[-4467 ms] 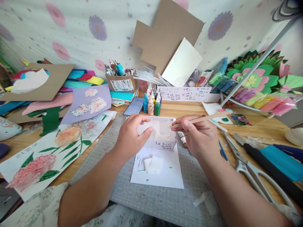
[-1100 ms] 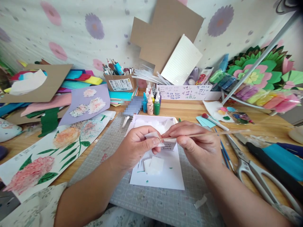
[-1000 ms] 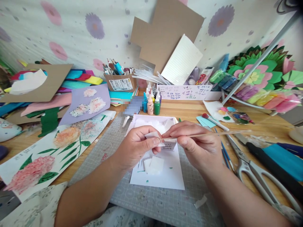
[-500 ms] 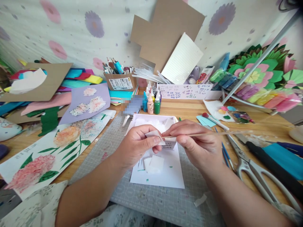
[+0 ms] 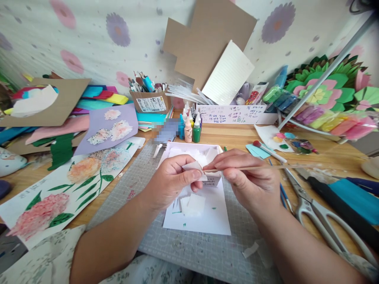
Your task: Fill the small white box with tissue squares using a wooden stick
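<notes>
My left hand (image 5: 174,179) pinches a small white paper piece (image 5: 192,169) between thumb and fingers. From the right, my right hand (image 5: 247,177) holds a thin wooden stick (image 5: 254,168) lying roughly level, its left tip at the edge of that paper. Beneath both hands a white box (image 5: 217,180) with handwriting on its front holds more white paper pieces (image 5: 197,155). In front of it, a few white squares (image 5: 194,205) rest on a white sheet (image 5: 201,225), which lies on the grey cutting mat (image 5: 177,250).
Scissors (image 5: 304,207) and blue brushes (image 5: 284,193) lie at the right. Paint bottles (image 5: 196,130) stand behind the box. A flower picture (image 5: 41,209) and a purple card (image 5: 94,134) are at the left; paper scraps (image 5: 250,251) lie on the mat.
My right thumb has lifted slightly off the stick and shifted a little to the right. The paper and my left hand have hardly moved.
</notes>
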### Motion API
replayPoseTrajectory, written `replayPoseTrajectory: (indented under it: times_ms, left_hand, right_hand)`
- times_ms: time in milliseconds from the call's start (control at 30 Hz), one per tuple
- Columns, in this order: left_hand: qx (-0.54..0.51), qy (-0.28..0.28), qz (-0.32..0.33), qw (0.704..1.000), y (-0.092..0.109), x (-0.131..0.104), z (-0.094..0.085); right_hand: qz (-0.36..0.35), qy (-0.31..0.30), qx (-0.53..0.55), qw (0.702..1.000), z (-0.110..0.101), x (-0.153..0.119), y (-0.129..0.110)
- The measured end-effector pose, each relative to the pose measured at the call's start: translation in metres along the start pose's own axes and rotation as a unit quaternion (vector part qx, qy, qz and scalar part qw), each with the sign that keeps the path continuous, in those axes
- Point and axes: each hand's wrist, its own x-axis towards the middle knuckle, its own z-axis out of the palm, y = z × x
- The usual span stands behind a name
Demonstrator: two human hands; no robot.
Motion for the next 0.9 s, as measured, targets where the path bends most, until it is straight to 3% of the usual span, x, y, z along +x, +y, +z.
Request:
replayPoseTrajectory:
  times_ms: [900]
  left_hand:
    - [0.072,0.04,0.009,0.997,-0.0012,0.0009,-0.0004]
  right_hand:
    - [0.021,0.005,0.003,1.0,0.0006,0.001,0.001]
